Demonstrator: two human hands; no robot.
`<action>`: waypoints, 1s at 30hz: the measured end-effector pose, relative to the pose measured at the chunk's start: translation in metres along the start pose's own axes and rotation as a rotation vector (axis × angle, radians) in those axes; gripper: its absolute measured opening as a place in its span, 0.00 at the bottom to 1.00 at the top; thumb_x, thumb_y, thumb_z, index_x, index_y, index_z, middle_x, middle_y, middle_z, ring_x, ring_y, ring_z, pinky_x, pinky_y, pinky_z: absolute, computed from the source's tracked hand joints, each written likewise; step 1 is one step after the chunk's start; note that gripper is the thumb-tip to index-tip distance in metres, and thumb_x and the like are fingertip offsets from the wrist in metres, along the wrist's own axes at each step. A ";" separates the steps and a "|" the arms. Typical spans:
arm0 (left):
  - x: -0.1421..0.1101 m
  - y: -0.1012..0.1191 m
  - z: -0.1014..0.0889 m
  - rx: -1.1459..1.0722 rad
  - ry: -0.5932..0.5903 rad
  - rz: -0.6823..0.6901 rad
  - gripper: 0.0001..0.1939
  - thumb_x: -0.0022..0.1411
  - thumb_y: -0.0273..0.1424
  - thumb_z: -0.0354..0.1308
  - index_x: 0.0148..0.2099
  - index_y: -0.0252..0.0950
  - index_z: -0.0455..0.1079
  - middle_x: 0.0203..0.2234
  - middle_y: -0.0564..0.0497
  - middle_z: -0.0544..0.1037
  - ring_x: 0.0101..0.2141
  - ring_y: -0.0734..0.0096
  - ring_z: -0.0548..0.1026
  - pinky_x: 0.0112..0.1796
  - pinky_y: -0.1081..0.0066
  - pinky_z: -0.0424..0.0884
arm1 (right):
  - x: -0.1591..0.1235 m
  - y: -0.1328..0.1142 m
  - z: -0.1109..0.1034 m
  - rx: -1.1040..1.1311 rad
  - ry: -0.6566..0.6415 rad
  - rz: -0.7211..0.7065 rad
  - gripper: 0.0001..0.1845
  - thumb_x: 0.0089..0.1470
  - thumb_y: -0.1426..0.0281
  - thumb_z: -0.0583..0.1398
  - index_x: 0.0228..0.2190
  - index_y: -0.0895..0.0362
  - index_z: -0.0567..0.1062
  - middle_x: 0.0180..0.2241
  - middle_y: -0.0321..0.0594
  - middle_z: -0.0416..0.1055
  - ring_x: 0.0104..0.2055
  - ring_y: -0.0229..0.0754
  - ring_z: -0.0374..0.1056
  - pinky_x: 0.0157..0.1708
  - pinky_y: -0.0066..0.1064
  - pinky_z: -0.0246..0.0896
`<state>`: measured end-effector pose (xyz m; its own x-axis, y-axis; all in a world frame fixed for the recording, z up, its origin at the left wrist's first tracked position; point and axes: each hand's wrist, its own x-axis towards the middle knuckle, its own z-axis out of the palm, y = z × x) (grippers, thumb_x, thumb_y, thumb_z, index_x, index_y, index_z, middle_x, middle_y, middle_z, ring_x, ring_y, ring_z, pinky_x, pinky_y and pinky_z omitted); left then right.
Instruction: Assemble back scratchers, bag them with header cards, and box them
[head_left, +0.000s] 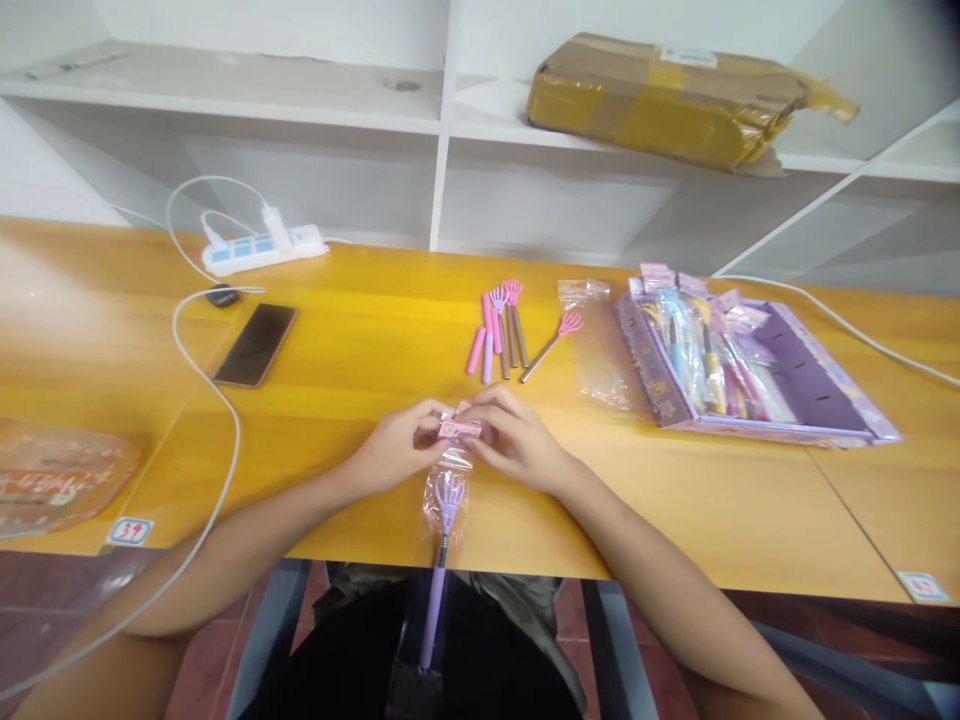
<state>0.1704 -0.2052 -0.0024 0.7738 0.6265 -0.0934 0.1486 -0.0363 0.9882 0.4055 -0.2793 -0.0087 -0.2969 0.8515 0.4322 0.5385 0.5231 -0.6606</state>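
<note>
My left hand (403, 440) and my right hand (514, 435) both pinch the pink header at the top of a clear plastic bag (456, 458). Inside the bag lies a purple back scratcher (448, 500) with a claw-shaped head, its handle hanging past the table edge toward my lap. Beyond my hands are several back scratcher heads on metal rods (514, 325) and loose pink and purple handle grips (487, 350). One pink-headed rod (551, 347) lies slightly apart. Beside it rests a clear plastic bag (604, 365).
At right stands a purple box (757, 432) with several bagged back scratchers. A phone (256, 345), a white power strip (262, 250) and a trailing white cable (236, 440) are at left. An orange package (60, 480) lies at far left; a taped carton (660, 100) sits on the shelf.
</note>
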 end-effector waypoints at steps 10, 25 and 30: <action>-0.001 0.005 -0.001 0.036 0.016 0.000 0.16 0.66 0.31 0.64 0.55 0.40 0.72 0.47 0.46 0.85 0.46 0.61 0.84 0.48 0.62 0.78 | 0.003 -0.005 -0.004 0.116 0.033 0.048 0.12 0.70 0.65 0.59 0.51 0.49 0.79 0.47 0.46 0.69 0.49 0.50 0.70 0.48 0.45 0.74; -0.001 0.002 -0.001 0.016 -0.009 -0.002 0.14 0.67 0.31 0.63 0.54 0.39 0.71 0.46 0.46 0.85 0.47 0.62 0.84 0.49 0.62 0.78 | 0.008 -0.004 -0.005 0.262 -0.018 0.066 0.10 0.71 0.64 0.59 0.44 0.52 0.80 0.45 0.44 0.66 0.51 0.47 0.69 0.55 0.45 0.69; -0.001 0.004 -0.001 0.038 0.007 -0.007 0.15 0.67 0.31 0.63 0.55 0.38 0.71 0.48 0.45 0.85 0.48 0.61 0.84 0.50 0.61 0.78 | 0.007 -0.003 -0.003 0.307 -0.056 0.099 0.09 0.71 0.63 0.60 0.45 0.51 0.80 0.47 0.44 0.65 0.51 0.47 0.68 0.55 0.44 0.70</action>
<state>0.1693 -0.2050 0.0017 0.7685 0.6320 -0.0998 0.1778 -0.0612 0.9822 0.4041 -0.2752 -0.0019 -0.3022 0.8950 0.3282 0.3061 0.4171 -0.8558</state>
